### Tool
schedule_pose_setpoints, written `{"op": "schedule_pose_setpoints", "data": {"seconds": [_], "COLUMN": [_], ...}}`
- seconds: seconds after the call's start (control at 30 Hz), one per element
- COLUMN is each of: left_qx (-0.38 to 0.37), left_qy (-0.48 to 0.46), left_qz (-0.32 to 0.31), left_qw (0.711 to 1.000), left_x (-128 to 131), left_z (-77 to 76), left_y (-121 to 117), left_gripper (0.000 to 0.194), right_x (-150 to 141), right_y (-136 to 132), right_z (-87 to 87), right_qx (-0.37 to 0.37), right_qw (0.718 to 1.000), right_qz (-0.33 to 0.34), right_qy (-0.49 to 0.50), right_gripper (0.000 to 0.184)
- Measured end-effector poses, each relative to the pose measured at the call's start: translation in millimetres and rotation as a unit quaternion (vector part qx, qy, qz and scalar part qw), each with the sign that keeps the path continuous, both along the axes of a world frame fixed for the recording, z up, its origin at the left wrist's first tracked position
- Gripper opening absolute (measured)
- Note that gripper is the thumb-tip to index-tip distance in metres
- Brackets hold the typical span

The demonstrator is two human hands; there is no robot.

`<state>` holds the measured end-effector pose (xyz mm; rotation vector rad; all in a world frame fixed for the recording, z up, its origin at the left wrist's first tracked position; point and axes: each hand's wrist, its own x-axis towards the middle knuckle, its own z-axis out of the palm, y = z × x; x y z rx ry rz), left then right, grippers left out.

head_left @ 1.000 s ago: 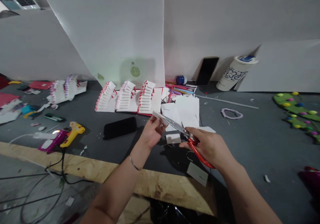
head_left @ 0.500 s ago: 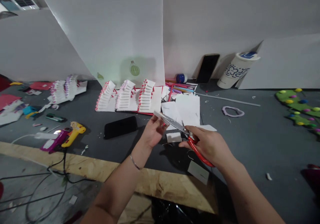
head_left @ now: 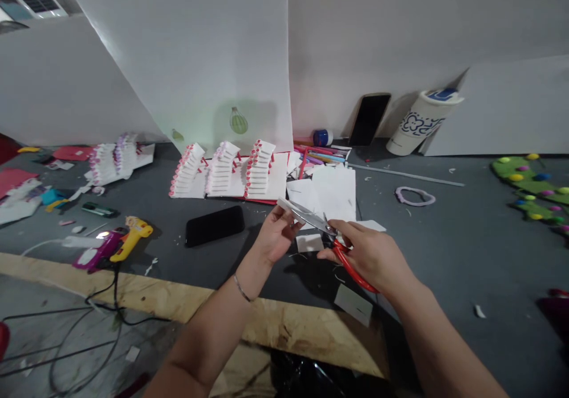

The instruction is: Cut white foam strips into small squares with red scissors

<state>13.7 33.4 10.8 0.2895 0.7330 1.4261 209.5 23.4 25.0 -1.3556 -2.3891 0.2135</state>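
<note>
My right hand [head_left: 367, 248] is closed round the red handles of a pair of scissors [head_left: 355, 272], whose metal blades point up and to the left. A small white piece of paper [head_left: 284, 203] is pinched in the fingers of my left hand [head_left: 278, 232], right at the blade tips. The blades lie along or over this piece; whether they bite into it I cannot tell. Below the scissors a small white card [head_left: 310, 243] lies on the dark table. Behind both hands are white paper sheets [head_left: 333, 190] and scraps.
Three stepped white models with red tips [head_left: 258, 169] stand behind my left hand. A black phone [head_left: 215, 226] lies left of it. Yellow and purple glue guns [head_left: 133, 238] rest at the far left, with cables hanging over the edge. A white cup [head_left: 422, 122] stands back right.
The scissors' handles have drawn slightly closer together. My left hand and the white piece have shifted a little to the right.
</note>
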Motion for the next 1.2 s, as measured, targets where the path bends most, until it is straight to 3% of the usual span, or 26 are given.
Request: {"op": "schedule_pose_setpoints", "data": {"seconds": [1.0, 1.2], "left_qx": [0.014, 0.030], "left_qy": [0.008, 0.008], "left_qz": [-0.017, -0.027], "left_qw": [1.000, 0.999], "left_x": [3.5, 6.5], "left_z": [-5.8, -6.5], "left_y": [-1.2, -2.4], "left_gripper": [0.023, 0.022], "right_x": [-2.1, -5.0], "right_y": [-0.7, -0.5], "right_z": [-1.0, -0.4], "right_qx": [0.019, 0.011], "right_qw": [1.000, 1.000], "right_qz": [0.004, -0.012], "right_qy": [0.015, 0.004], "right_gripper": [0.052, 0.042]}}
